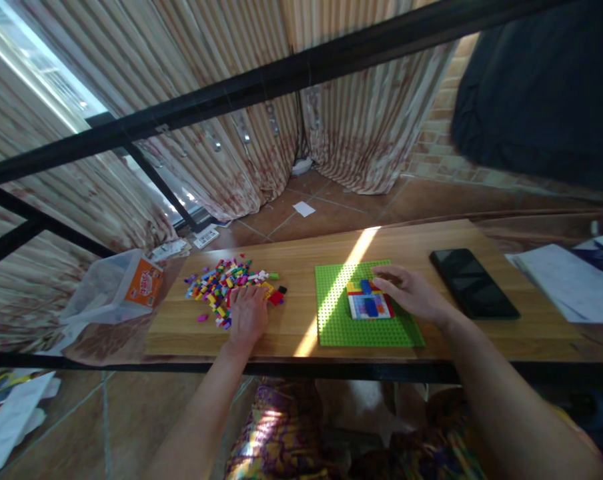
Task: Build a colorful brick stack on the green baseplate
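A loose pile of small coloured toy bricks (214, 283) lies on the left part of the wooden board. My left hand (249, 313) rests palm down on the pile's near right side, fingers stretched over the bricks; its fingertips are partly lost among them. To the right lies a green baseplate (336, 333) carrying a low build of bricks (354, 308) in white, yellow, red and blue. My right hand (406, 290) is at the build's right edge, thumb and fingers apart beside a raised blue brick (365, 287). Whether it touches the build is unclear.
A black phone (474, 283) lies right of the baseplate, with white papers (571, 283) beyond it. A clear plastic tub (109, 290) with an orange label stands off the board's left end. A dark metal rail (261, 80) crosses above the board.
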{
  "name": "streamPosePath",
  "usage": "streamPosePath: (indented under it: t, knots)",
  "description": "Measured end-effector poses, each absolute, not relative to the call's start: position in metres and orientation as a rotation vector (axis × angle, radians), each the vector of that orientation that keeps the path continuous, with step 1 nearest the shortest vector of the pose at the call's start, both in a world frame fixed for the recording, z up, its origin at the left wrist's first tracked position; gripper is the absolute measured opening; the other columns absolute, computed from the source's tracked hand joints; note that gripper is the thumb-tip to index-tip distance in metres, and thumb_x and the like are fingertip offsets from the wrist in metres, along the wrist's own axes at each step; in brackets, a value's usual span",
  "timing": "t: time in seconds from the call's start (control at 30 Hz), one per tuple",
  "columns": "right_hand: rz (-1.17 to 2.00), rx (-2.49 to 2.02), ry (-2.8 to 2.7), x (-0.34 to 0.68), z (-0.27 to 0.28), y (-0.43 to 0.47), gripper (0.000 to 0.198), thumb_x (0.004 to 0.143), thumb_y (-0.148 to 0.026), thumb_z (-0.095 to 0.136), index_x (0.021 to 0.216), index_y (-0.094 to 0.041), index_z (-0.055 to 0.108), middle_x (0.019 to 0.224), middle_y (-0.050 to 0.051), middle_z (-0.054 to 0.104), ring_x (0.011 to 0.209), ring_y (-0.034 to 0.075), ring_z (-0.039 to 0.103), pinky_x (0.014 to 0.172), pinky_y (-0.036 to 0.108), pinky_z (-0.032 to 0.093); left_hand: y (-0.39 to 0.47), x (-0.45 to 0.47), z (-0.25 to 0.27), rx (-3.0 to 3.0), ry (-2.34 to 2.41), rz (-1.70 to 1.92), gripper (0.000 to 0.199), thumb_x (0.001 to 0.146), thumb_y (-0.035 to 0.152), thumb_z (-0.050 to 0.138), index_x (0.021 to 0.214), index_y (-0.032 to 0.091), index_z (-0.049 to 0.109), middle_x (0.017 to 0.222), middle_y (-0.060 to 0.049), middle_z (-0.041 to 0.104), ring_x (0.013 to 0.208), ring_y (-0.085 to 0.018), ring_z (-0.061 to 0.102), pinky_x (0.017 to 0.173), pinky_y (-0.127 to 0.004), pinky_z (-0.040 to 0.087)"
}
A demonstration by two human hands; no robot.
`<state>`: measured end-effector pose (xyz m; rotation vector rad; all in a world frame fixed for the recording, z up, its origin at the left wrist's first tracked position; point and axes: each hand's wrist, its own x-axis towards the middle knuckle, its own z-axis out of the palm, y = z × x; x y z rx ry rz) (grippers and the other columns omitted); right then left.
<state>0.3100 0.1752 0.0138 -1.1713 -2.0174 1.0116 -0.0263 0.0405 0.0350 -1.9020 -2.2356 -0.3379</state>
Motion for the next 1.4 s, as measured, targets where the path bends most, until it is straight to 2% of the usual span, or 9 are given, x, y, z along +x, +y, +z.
streamPosePath:
  t: [0.1, 0.23, 0.37, 0.43, 0.53, 0.7, 1.03, 1.23, 1.4]
  knots:
    - [0.994, -1.140, -1.996, 0.309, 0.014, 0.175, 0.039, 0.084, -0.050, 0.057, 0.109, -0.021, 0.067, 0.100, 0.008, 0.071, 0.087, 0.021, 0.068, 0.079, 0.039, 0.057, 0.039, -0.019, 0.044, -1.907, -2.226, -0.544, 0.027, 0.084, 0.015, 0.051, 0.108, 0.021, 0.062, 0.106, -0.009, 0.067, 0.103, -0.026, 0.058, 0.099, -0.045, 0.038]
    - [0.947, -1.118, -1.943, 0.306, 0.017, 0.174, 0.038, 0.083, -0.049, 0.058, 0.107, -0.021, 0.068, 0.098, 0.009, 0.070, 0.086, 0.021, 0.067, 0.071, 0.036, 0.058, 0.045, 0.011, 0.055, -2.063, -2.254, -1.083, 0.029, 0.084, 0.015, 0.052, 0.111, 0.020, 0.061, 0.108, -0.009, 0.064, 0.103, -0.021, 0.059, 0.092, -0.036, 0.047]
    - [0.894, -1.116, -1.906, 0.304, 0.024, 0.172, 0.034, 0.085, -0.046, 0.056, 0.103, -0.021, 0.069, 0.101, 0.009, 0.068, 0.088, 0.021, 0.066, 0.066, 0.033, 0.057, 0.061, 0.059, 0.056, -2.191, -2.558, -1.788, 0.031, 0.083, 0.022, 0.058, 0.114, 0.018, 0.060, 0.099, -0.007, 0.064, 0.083, -0.016, 0.065, 0.075, -0.029, 0.054]
    - [0.866, -1.085, -1.905, 0.304, 0.027, 0.170, 0.030, 0.085, -0.043, 0.056, 0.101, -0.021, 0.070, 0.102, 0.008, 0.068, 0.090, 0.022, 0.065, 0.070, 0.035, 0.057, 0.070, 0.081, 0.057, -2.094, -2.754, -2.154, 0.031, 0.084, 0.025, 0.058, 0.113, 0.015, 0.059, 0.096, -0.008, 0.065, 0.076, -0.013, 0.066, 0.068, -0.026, 0.055]
    - [0.828, -0.968, -1.938, 0.303, 0.031, 0.167, 0.024, 0.085, -0.037, 0.058, 0.099, -0.023, 0.071, 0.104, 0.007, 0.069, 0.096, 0.022, 0.064, 0.084, 0.040, 0.054, 0.082, 0.102, 0.059, -1.955, -2.931, -2.429, 0.026, 0.084, 0.026, 0.059, 0.105, 0.012, 0.061, 0.093, -0.008, 0.066, 0.067, -0.010, 0.065, 0.061, -0.020, 0.052]
    - [0.885, -0.774, -2.080, 0.294, 0.034, 0.159, 0.024, 0.084, -0.033, 0.061, 0.105, -0.026, 0.070, 0.113, 0.006, 0.066, 0.106, 0.021, 0.061, 0.095, 0.042, 0.049, 0.098, 0.114, 0.058, -1.907, -3.055, -2.422, 0.022, 0.083, 0.026, 0.059, 0.100, 0.011, 0.060, 0.084, -0.005, 0.067, 0.056, -0.006, 0.062, 0.052, -0.016, 0.049]
    - [0.771, -0.777, -2.208, 0.289, 0.027, 0.162, 0.017, 0.086, -0.033, 0.060, 0.096, -0.028, 0.073, 0.110, 0.006, 0.067, 0.107, 0.023, 0.060, 0.096, 0.045, 0.048, 0.109, 0.126, 0.055, -1.991, -3.096, -2.206, 0.019, 0.085, 0.021, 0.050, 0.099, 0.011, 0.058, 0.082, -0.003, 0.064, 0.058, -0.008, 0.062, 0.051, -0.018, 0.047]
    - [0.644, -0.787, -2.296, 0.289, 0.021, 0.163, 0.014, 0.084, -0.032, 0.061, 0.085, -0.027, 0.073, 0.107, 0.007, 0.066, 0.105, 0.026, 0.059, 0.093, 0.051, 0.047, 0.104, 0.117, 0.044, -1.820, -3.157, -1.844, 0.018, 0.083, 0.029, 0.053, 0.086, 0.013, 0.062, 0.071, -0.001, 0.062, 0.048, -0.006, 0.052, 0.043, -0.016, 0.036]
    - [0.594, -0.804, -2.334, 0.288, 0.019, 0.163, 0.015, 0.084, -0.031, 0.060, 0.083, -0.024, 0.074, 0.109, 0.009, 0.065, 0.105, 0.027, 0.058, 0.093, 0.051, 0.046, 0.099, 0.116, 0.037, -1.849, -3.199, -1.851, 0.018, 0.077, 0.024, 0.058, 0.090, 0.013, 0.062, 0.070, 0.000, 0.062, 0.050, -0.007, 0.054, 0.046, -0.018, 0.039]
